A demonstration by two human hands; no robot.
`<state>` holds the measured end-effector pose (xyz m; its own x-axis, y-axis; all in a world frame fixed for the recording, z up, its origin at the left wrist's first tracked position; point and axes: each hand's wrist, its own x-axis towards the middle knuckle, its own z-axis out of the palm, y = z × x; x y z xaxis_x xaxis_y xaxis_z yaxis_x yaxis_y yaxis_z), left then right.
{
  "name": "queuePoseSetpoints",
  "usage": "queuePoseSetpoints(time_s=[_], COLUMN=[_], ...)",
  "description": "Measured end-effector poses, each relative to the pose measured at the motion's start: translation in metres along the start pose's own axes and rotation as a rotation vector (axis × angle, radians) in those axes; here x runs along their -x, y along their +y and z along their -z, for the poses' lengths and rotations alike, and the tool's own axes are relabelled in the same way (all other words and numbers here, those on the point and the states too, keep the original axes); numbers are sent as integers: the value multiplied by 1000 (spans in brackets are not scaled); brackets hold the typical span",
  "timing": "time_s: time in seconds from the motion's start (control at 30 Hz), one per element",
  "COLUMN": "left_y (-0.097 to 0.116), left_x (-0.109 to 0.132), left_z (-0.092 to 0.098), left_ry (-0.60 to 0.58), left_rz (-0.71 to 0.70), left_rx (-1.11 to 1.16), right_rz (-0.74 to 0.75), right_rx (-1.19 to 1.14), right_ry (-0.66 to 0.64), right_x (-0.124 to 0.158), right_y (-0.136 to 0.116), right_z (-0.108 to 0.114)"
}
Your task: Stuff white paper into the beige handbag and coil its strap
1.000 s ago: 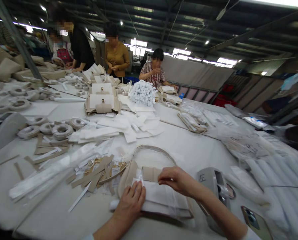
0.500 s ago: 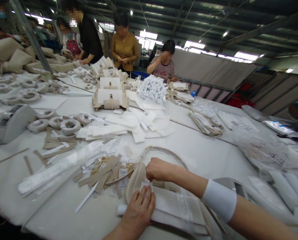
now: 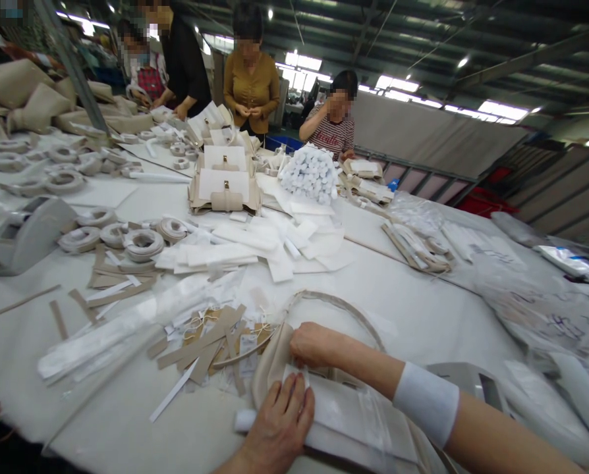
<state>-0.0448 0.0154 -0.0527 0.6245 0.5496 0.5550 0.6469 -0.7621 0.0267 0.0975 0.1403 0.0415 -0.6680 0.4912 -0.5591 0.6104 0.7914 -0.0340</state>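
A long white worktable (image 3: 403, 289) fills a factory hall, with four people working at its far end. Far across it stand finished beige bags (image 3: 224, 187) beside a heap of white rolls (image 3: 310, 174); coiled straps (image 3: 141, 245) lie at the left. At the near edge lies a beige handbag (image 3: 275, 359), its handle (image 3: 334, 304) arching away, wrapped in white padding (image 3: 354, 421). The left hand (image 3: 279, 428) presses flat on the padding, fingers spread. The right hand (image 3: 314, 343), fingers curled shut, pinches the wrapping at the bag's top.
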Motion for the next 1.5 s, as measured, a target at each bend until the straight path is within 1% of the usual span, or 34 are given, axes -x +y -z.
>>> queuePoseSetpoints(time_s=[0.2,0.33,0.4,0.5,0.57,0.63,0.77,0.9,1.03,1.1,1.17,1.23,1.3,1.37,1.5], left_y=[1,0,-2,-2,-2,-1,0,-2,-1,2,5,6,5,3,1], left_x=[2,-1,-6,-12,-14,-14,-11,-11,-10,-7,-5,-4,-5,-8,-10], left_z=[-2,1,4,10,12,10,6,5,0,-4,-8,-9,-8,-7,-11], left_ry=[-34,-60,-121,-251,-287,-265,-179,-128,-73,-75,-80,-63,-36,-3,135], left_rz=[3,31,47,49,48,40,9,-16,-30,1,35,45,45,26,-17], left_rx=[15,77,119,139,124,104,71,51,34,23,11,0,-6,-14,-69], right_rz=[-28,-57,-73,-86,-89,-86,-67,-84,-122,-191,-276,-326,-339,-335,-342], right_rx=[-15,-35,-50,-76,-91,-105,-148,-217,-289,-374,-531,-683,-776,-815,-893], right_ry=[5,9,8,9,8,3,-1,66,103,111,120,125,132,141,167], right_x=[-1,-1,0,1,1,2,6,9,6,4,2,2,4,8,14], right_y=[3,3,3,4,5,6,9,15,29,38,45,48,49,47,41], right_z=[-1,-1,-1,-1,-1,-2,-3,-2,-2,-8,-17,-28,-35,-38,-37])
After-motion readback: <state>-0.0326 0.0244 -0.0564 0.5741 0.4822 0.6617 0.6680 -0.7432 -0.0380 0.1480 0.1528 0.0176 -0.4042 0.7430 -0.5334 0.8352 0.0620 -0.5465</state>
